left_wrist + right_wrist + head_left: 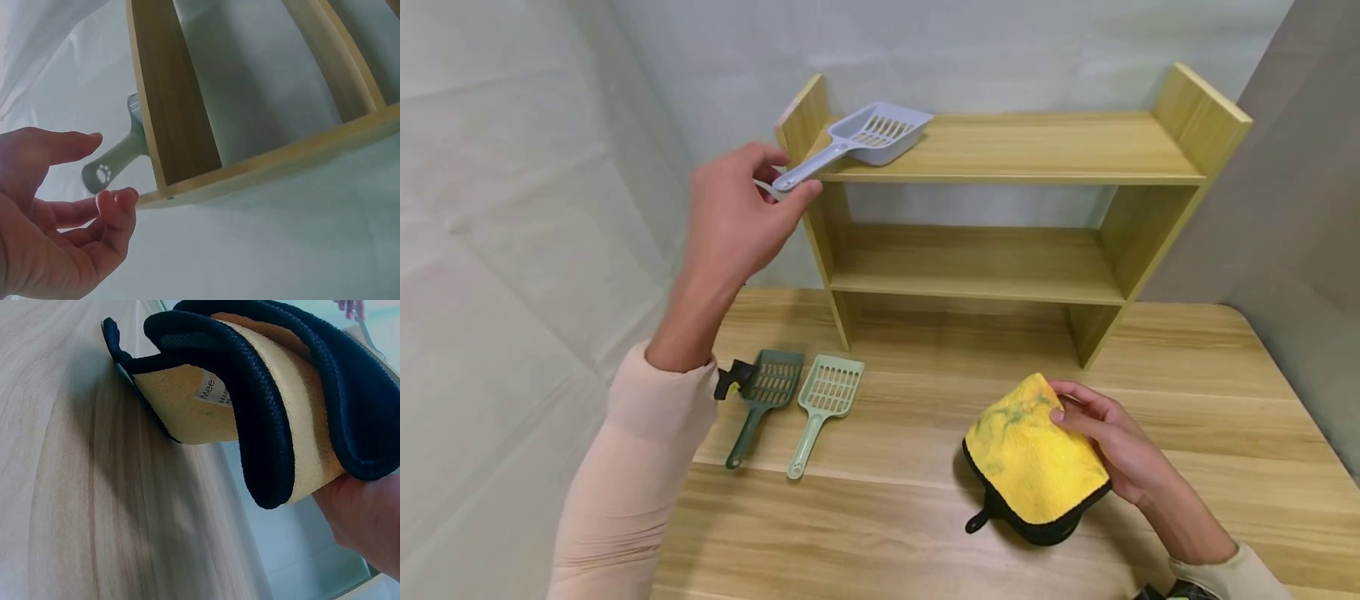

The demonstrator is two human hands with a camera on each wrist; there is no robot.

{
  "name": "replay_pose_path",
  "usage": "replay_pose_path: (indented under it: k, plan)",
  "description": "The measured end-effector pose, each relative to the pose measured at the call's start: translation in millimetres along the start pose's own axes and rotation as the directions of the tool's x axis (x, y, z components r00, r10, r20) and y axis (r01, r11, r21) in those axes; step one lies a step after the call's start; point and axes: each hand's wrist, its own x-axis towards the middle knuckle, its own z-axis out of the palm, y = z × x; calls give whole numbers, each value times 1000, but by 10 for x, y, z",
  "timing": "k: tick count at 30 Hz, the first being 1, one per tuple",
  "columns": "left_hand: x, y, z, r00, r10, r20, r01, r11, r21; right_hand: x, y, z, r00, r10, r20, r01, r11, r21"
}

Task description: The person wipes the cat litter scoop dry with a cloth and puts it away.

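Scoop, pale lilac, lies at twelve o'clock in my view on the top shelf, my left hand spread loosely around its handle; at half past four, my right hand pinches a yellow cloth.

We see a person dressed in long sleeves of a pale pinkish beige. The left sleeve is plain, with fine creases gathered across the forearm, and ends in a smooth, rounded cuff that looks thick at the hem. Beside that cuff we notice a small black device, angular in outline, with a touch of yellow. On the other side, the right sleeve matches in tone, though the frame cuts most of it off; we make out a black fitting there with greenish-yellow detail. Both the left grip and right grip are bare.
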Motion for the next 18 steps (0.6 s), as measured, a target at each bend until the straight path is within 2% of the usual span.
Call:
replay_pose_path:
  k: [8,13,18]
  plan:
    - [-311,-164,-66,999,-18,34,17,1000,13,8,-8,10,1000,2,-3,-2,1000,-2]
    - [-522,-325,-26,998,21,63,-23,999,28,12,-3,9,1000,1,0,-1,1000,-3]
    - [-708,-506,54,995,53,80,-53,999,2,9,4,3,1000,1,-6,-1,1000,-6]
